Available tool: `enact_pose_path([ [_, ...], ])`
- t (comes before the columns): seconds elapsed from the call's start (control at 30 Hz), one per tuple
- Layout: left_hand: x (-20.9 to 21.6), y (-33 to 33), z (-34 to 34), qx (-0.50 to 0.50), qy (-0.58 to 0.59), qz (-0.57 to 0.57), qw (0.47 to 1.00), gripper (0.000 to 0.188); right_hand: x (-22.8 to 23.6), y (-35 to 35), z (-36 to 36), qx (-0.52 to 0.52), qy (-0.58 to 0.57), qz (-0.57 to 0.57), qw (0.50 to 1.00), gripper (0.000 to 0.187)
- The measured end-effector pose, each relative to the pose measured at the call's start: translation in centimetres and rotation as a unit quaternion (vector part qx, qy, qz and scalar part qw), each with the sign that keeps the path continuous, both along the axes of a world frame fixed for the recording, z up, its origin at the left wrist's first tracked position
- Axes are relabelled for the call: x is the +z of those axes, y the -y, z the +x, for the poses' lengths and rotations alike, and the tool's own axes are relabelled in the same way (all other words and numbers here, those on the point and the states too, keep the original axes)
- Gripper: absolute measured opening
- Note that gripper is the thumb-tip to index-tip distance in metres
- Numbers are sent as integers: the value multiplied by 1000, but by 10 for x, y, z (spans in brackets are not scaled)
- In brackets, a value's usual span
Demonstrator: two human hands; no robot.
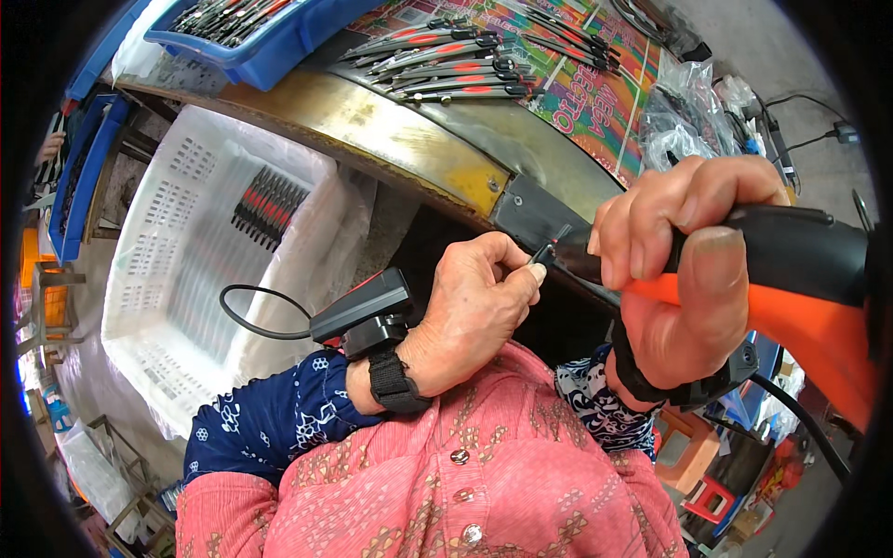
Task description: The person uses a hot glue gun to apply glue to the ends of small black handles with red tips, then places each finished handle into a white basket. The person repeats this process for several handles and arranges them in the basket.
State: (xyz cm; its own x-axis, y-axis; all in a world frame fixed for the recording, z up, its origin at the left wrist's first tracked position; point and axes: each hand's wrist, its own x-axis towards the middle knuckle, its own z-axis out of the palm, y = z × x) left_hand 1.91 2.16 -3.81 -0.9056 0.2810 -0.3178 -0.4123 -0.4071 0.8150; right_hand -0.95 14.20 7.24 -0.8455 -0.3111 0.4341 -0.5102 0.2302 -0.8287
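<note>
My right hand [674,265] is wrapped round an orange and black handheld power tool [791,265], which runs off toward the right rim. Its dark nose points at my left fingertips. My left hand [479,302] is closed in a pinch on a small dark slim piece [542,254] with a thin tip, right in front of the tool's nose. The piece's kind cannot be made out. Both hands are just off the near edge of the metal-rimmed bench [400,130]. Slim black, red and silver implements [456,70] lie in rows on the bench.
A white perforated crate [177,242] with a plastic liner stands at the left, holding a stack of black and red pieces [268,206]. A blue bin [251,56] full of slim parts sits on the bench. Clear plastic bags [688,116] and cables lie at the right.
</note>
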Motion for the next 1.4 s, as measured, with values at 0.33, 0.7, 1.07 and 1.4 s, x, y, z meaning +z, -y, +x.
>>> enact_pose_path([
  [0.33, 8, 2, -1, -9, 4, -11, 1000, 10, 0, 0, -3, 26, -3, -13, 1000, 34],
  [0.7, 10, 7, -2, -34, -22, -68, 997, 11, -10, -2, 4, 8, -19, -58, 998, 44],
  [1.07, 16, 15, -5, 33, -247, -263, 932, 24, -7, -27, 18, 72, -28, -249, 965, 45],
  [1.4, 36, 49, -101, 147, -487, -557, 657, 20, -14, -41, 17, 78, -55, -319, 943, 42],
])
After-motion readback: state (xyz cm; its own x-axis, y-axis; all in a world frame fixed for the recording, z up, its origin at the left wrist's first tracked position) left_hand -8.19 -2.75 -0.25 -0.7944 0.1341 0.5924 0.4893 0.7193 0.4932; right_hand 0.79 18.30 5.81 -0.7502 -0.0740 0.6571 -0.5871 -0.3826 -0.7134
